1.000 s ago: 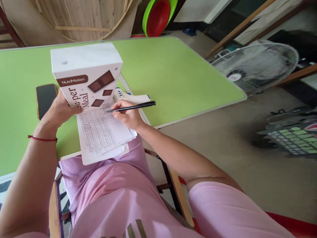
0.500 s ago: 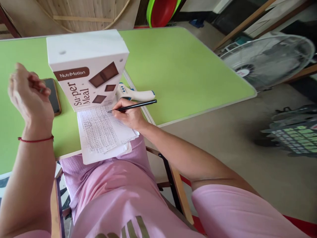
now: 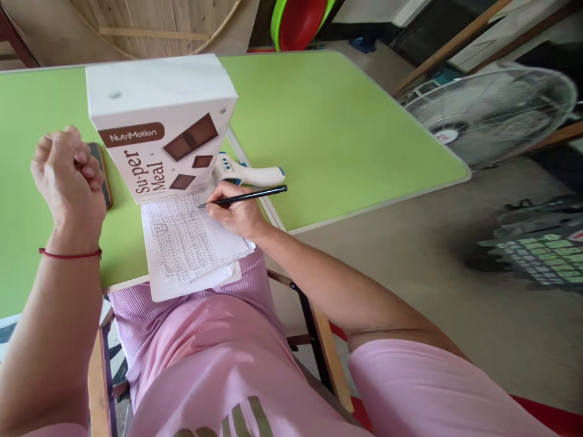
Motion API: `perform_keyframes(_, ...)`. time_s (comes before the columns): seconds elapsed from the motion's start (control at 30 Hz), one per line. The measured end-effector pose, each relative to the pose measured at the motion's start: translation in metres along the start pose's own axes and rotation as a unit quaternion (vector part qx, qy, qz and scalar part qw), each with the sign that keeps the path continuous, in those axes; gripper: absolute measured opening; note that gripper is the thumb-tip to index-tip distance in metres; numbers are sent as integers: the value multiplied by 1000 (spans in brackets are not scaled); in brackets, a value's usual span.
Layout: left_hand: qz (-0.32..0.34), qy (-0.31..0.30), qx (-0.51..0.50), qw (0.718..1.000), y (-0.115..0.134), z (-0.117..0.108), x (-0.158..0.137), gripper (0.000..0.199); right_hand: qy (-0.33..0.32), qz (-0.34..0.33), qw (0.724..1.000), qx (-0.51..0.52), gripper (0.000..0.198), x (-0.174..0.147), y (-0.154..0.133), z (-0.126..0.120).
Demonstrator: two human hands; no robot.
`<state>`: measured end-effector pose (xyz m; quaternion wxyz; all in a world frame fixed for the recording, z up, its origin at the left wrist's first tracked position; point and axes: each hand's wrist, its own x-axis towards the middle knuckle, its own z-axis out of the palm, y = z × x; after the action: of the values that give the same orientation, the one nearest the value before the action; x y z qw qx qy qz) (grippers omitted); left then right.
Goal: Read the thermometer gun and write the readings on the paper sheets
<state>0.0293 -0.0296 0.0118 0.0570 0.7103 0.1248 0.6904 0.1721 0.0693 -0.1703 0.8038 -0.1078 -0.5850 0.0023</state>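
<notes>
A black pen [image 3: 262, 193] is gripped in my right hand [image 3: 237, 209], which rests on a sheet of handwritten paper [image 3: 182, 240]. The pen's tip touches the page near its upper part. Several sheets lie stacked and stick out over the table edge above my lap. My left hand [image 3: 68, 176] is raised at the left with its fingers curled into a loose fist, and nothing shows in it. Behind that hand, a phone [image 3: 107, 182] lies partly hidden. A white NutriMotion box [image 3: 168, 127] stands upright at the top of the paper.
A white and blue infrared thermometer [image 3: 255, 175] lies right of the box on the green table [image 3: 337, 121]. Beyond the table's right end stands a floor fan [image 3: 492, 115]. Red and green basins [image 3: 303, 24] are behind. A patterned dark object [image 3: 542, 243] is at the far right.
My left hand has come slightly right and down, and its fingers have curled inward into a fist. My right hand and the pen have hardly moved.
</notes>
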Motion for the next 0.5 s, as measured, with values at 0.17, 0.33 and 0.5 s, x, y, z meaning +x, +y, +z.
perform_keyframes(0.17, 3, -7, 3, 1000, 0, 1, -1, 36, 7, 16, 1000, 4, 8, 0, 2, 0)
perform_keyframes(0.33, 9, -11, -13, 1000, -2, 1, 0, 34, 10, 24, 999, -21, 8, 0, 2, 0)
perform_keyframes(0.5, 2, -20, -4, 1000, 0, 1, -2, 32, 6, 6, 1000, -9, 7, 1, 1, -1)
